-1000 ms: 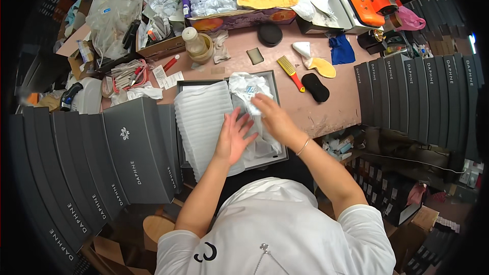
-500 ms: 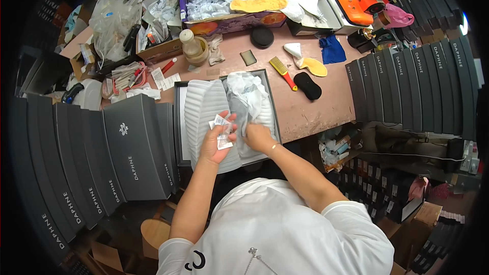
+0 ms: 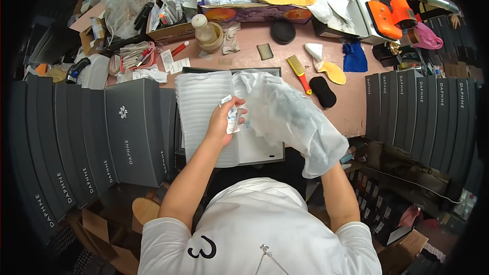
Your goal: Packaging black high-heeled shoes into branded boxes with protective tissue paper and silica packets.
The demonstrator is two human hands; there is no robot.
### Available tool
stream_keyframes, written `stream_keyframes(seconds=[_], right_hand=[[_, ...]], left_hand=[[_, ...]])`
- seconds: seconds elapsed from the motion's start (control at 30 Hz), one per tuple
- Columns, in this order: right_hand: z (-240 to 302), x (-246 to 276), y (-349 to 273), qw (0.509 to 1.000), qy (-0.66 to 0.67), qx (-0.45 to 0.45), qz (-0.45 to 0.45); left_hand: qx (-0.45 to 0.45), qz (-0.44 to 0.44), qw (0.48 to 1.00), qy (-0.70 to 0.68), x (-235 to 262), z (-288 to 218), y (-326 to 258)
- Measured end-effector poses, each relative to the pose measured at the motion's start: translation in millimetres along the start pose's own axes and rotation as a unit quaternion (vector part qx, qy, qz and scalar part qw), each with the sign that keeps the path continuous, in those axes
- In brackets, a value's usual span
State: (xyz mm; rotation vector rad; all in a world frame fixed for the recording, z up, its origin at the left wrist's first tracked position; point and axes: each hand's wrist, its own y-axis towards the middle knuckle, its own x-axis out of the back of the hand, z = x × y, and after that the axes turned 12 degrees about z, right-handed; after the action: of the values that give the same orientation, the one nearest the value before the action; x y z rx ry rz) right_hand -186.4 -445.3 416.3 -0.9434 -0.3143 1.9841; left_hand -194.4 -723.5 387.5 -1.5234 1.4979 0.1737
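Along the left, upright gray shoeboxes (image 3: 135, 137). In the middle, an open shoebox (image 3: 262, 162) at the table's (image 3: 351, 114) near edge, with a ribbed white foam sheet (image 3: 201, 117) over its left half. Above the sheet's right edge, the left hand (image 3: 222, 121), half curled around small white slips (image 3: 233, 123). To the right, translucent white wrapping (image 3: 293, 114), slanting past the box's near right corner; behind it, the hidden right hand, grip impossible to tell. Farther right, a yellow-bristled brush (image 3: 296, 67), then more gray shoeboxes (image 3: 423, 104).

A seemingly silver necklace (image 3: 264, 247) hangs over the white T-shirt (image 3: 254, 209).
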Motion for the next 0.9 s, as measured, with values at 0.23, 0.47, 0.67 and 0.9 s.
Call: stream_keyframes(seconds=[0.23, 0.47, 0.67, 0.9], right_hand=[[79.9, 62.1, 0.1, 0.883, -0.463, -0.076, -0.027], [15.0, -30.4, 70.1, 0.594, -0.777, 0.193, -0.084], [-21.6, -9.3, 57.0, 0.784, -0.575, 0.225, -0.064], [-17.2, -5.0, 21.5, 0.948, -0.102, 0.270, -0.135]], left_hand=[[0.023, -0.026, 0.992, 0.121, -15.9, 40.8, -2.7], [0.033, -0.090, 0.987, 0.130, -12.4, 65.2, -3.0], [0.005, -0.098, 0.988, 0.119, -12.6, 63.4, 0.0], [0.037, -0.101, 0.983, 0.150, -0.5, 93.0, 17.6]])
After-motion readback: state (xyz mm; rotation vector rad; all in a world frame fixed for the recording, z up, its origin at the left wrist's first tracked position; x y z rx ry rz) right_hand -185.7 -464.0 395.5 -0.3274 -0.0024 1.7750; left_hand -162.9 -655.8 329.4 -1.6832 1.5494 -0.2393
